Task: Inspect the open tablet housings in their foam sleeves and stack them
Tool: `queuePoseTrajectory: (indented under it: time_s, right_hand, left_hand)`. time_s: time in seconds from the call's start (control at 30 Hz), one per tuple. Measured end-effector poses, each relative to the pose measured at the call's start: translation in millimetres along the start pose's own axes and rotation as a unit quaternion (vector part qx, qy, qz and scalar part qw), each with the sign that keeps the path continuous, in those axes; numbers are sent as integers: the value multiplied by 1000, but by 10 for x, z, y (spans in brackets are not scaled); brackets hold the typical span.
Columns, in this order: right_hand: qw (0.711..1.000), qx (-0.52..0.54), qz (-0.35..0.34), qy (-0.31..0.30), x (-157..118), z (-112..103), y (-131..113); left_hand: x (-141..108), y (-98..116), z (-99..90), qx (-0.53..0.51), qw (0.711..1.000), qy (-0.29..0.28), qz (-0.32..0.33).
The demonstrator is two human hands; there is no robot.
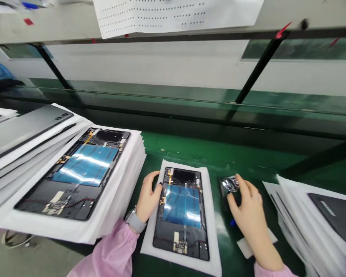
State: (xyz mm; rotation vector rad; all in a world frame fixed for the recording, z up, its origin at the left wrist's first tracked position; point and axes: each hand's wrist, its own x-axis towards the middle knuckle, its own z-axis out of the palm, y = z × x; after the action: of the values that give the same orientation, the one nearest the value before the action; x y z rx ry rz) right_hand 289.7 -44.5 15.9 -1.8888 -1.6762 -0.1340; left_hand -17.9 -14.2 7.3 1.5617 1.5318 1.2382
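Note:
An opened tablet (180,242) lies on a white foam sheet (215,238) in front of me, its circuit boards and blue-filmed battery (182,207) showing. My left hand (148,200) is closed at the tablet's upper left edge, thumb against the rim; some fingertips are hidden. To the right, my right hand (248,211) pinches a shiny round metal cap (230,184) between thumb and fingers. Beneath that cap is a dark holder or container, mostly covered by the hand.
At left rises a tall stack of foam sheets (123,192) with another opened tablet (75,177) on top. A silver tablet cover (23,127) lies beyond it. More layered sheets with a dark panel (334,215) stand at right. A metal shelf (60,23) spans the back.

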Motion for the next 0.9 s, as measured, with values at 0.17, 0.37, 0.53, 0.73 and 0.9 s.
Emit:
queuePoseTrajectory:
  time_s: [0.17,0.37,0.53,0.73,0.9]
  right_hand:
    - [999,-21,25,-6,-16,28,20]
    - [999,5,52,-13,-21,35,-4]
    - [997,41,64,1,30,55,-2]
    - [991,112,75,18,67,-369,-95]
    - [976,121,157,85,-154,-1266,-5]
  left_hand:
    - [-34,-35,31,-26,998,-55,10]
    - [-66,23,46,-34,997,-76,3]
    - [-66,37,23,-46,996,-77,-4]
    - [-9,52,-65,74,995,-55,-22]
    - [12,154,-115,225,966,-124,-26]
